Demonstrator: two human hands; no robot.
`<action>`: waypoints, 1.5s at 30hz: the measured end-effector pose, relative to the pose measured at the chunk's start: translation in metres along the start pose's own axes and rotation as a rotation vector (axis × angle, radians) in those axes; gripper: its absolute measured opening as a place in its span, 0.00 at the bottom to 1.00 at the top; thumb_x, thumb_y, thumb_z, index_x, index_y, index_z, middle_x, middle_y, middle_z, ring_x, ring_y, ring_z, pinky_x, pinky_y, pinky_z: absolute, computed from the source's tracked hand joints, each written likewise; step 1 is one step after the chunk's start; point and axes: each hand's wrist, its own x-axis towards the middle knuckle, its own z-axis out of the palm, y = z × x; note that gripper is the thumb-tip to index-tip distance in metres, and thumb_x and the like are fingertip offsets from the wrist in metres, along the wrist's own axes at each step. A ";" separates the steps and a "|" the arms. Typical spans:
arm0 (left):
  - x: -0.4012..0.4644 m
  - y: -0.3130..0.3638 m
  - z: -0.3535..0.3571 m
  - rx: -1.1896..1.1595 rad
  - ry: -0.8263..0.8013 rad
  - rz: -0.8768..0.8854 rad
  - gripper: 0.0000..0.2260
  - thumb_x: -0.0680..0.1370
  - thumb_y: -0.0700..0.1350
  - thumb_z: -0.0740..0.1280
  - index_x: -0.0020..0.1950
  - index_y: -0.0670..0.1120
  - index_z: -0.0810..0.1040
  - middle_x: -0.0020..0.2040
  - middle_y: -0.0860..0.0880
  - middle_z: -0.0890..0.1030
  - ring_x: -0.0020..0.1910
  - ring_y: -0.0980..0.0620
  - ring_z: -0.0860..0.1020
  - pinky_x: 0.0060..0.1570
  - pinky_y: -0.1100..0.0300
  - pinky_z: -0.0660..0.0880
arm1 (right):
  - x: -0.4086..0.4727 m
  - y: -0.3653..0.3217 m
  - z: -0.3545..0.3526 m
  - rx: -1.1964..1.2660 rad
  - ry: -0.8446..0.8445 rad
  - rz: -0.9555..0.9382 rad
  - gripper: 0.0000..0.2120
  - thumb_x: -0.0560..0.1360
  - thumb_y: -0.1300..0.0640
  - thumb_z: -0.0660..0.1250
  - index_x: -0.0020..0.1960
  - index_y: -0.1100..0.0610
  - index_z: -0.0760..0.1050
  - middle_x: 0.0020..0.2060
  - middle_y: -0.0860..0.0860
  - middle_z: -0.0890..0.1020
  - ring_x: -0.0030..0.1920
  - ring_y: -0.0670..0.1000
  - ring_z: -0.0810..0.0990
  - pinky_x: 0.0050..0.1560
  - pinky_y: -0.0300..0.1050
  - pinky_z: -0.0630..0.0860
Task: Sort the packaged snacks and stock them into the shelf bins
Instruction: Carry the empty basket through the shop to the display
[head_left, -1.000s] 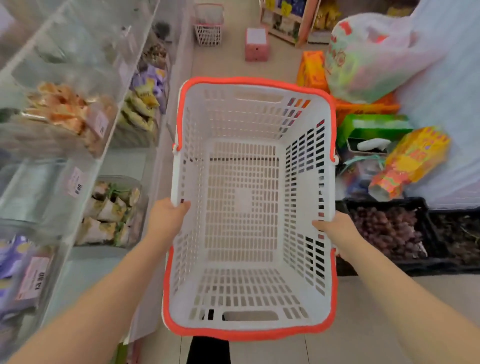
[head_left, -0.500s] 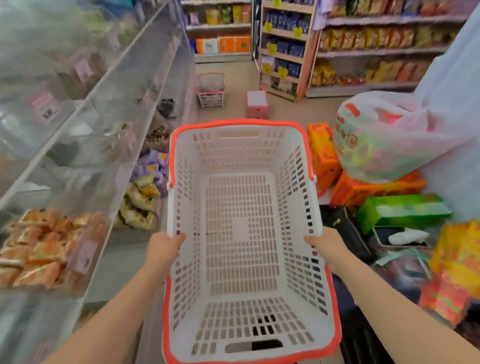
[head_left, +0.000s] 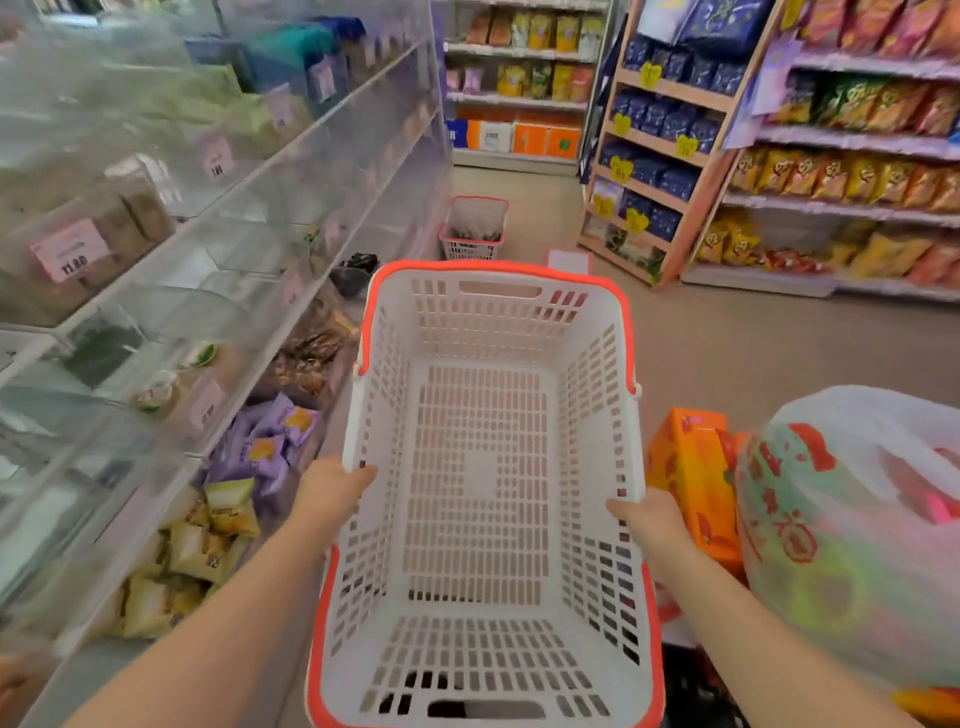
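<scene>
I hold an empty white plastic basket (head_left: 374, 519) with an orange rim out in front of me, above the aisle floor. My left hand (head_left: 330, 493) grips its left rim and my right hand (head_left: 649, 522) grips its right rim. Clear shelf bins (head_left: 218, 322) run along my left in tiers. The lower bins hold purple snack packets (head_left: 265, 441) and yellow snack packets (head_left: 208, 545); one further along holds brown packets (head_left: 311, 353). Pink price tags (head_left: 70, 249) are stuck on the bin fronts.
An orange box (head_left: 691, 467) and a full printed plastic bag (head_left: 852, 530) lie at my right. A second small basket (head_left: 475, 228) stands on the floor up the aisle. Wooden racks of blue bags (head_left: 660, 171) and chip shelves (head_left: 852, 176) stand ahead right.
My view has tilted up and moved along the aisle with the basket. The crates and boxes at the right have dropped out of view. Both hands keep the same hold on the rim.
</scene>
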 end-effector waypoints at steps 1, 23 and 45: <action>0.019 0.012 0.007 -0.007 -0.005 -0.006 0.11 0.76 0.41 0.67 0.56 0.38 0.78 0.41 0.41 0.81 0.35 0.45 0.78 0.29 0.60 0.71 | 0.022 -0.012 0.000 -0.007 0.006 0.006 0.11 0.76 0.64 0.65 0.58 0.60 0.74 0.45 0.56 0.81 0.43 0.58 0.81 0.47 0.56 0.80; 0.506 0.348 0.176 -0.083 0.032 -0.038 0.06 0.77 0.41 0.66 0.41 0.39 0.76 0.31 0.45 0.75 0.27 0.49 0.72 0.26 0.61 0.67 | 0.535 -0.341 -0.025 0.020 0.049 0.029 0.12 0.75 0.64 0.66 0.59 0.64 0.74 0.52 0.61 0.81 0.50 0.62 0.80 0.54 0.61 0.77; 0.960 0.544 0.256 -0.073 0.029 -0.249 0.07 0.78 0.41 0.64 0.49 0.38 0.73 0.39 0.41 0.75 0.32 0.48 0.72 0.29 0.60 0.67 | 1.001 -0.635 0.065 -0.270 -0.109 0.108 0.12 0.75 0.66 0.65 0.58 0.68 0.74 0.52 0.66 0.79 0.50 0.64 0.79 0.54 0.60 0.77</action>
